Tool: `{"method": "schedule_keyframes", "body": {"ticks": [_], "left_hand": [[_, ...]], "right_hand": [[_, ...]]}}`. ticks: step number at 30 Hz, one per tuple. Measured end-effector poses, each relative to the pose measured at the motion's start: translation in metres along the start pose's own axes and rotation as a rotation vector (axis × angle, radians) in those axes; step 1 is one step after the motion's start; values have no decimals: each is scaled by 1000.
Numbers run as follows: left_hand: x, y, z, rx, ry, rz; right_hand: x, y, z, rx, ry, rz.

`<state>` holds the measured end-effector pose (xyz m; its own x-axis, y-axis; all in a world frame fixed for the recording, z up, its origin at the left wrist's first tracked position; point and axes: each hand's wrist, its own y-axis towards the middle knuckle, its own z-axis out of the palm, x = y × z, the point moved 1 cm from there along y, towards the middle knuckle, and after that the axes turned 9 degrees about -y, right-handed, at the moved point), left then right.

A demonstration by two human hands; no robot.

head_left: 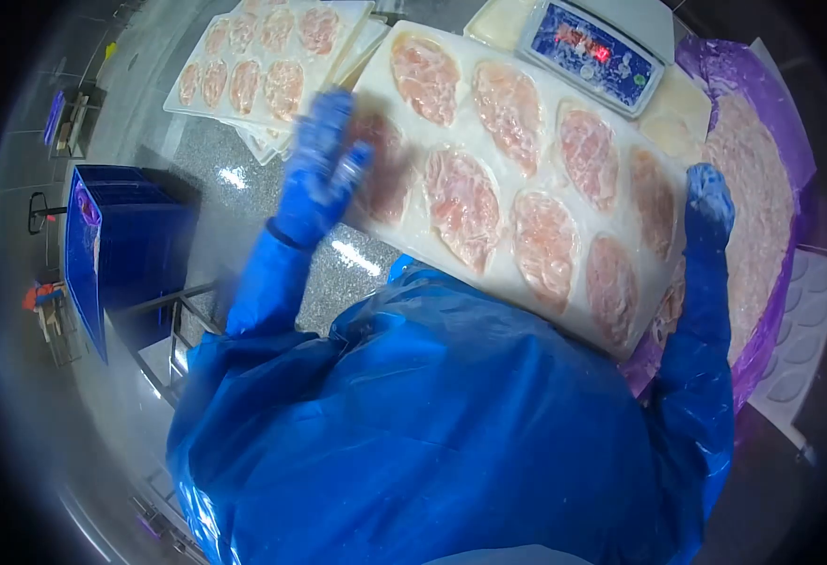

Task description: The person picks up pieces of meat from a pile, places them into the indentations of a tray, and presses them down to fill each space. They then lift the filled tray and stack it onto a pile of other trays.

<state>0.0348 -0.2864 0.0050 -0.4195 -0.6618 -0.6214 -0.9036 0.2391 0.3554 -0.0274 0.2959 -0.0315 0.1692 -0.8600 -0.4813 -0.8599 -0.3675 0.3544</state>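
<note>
A white mould tray (527, 184) lies slanted in front of me, its leaf-shaped hollows filled with several pale pink pieces of raw meat (462, 207). My left hand (324, 155), in a blue glove smeared with white residue, is beside the tray's left edge. Its fingers are stretched out and the thumb stands apart; motion blurs it slightly. At the tray's right edge, my gloved right hand (710, 200) is closed with the fingers curled around the rim. Its fingertips are partly hidden.
A digital scale (594, 56) with a red display stands behind the tray. To the right, a purple-lined container (762, 207) holds a large mass of raw meat. Another filled mould tray (253, 56) sits at upper left. A blue bin (136, 250) and metal frame (173, 311) are at left.
</note>
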Motion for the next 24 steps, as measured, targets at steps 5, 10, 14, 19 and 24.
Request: {"method": "schedule_keyframes", "body": {"ticks": [5,10,14,19,24], "left_hand": [[41,-26,-2,2,-528,-419],[48,-28,1,-64,-716,-427],[54,-28,4,-78,-696,-442],[51,-29,4,-58,-680,-441],[56,-31,6,-83,-728,-425]], "right_hand": [[-16,42,-4,134,204,17],[-1,45,-61,264,464,53],[14,32,-46,24,128,-88],[13,20,-31,20,-114,-80],[-4,39,-10,107,72,-63]]}}
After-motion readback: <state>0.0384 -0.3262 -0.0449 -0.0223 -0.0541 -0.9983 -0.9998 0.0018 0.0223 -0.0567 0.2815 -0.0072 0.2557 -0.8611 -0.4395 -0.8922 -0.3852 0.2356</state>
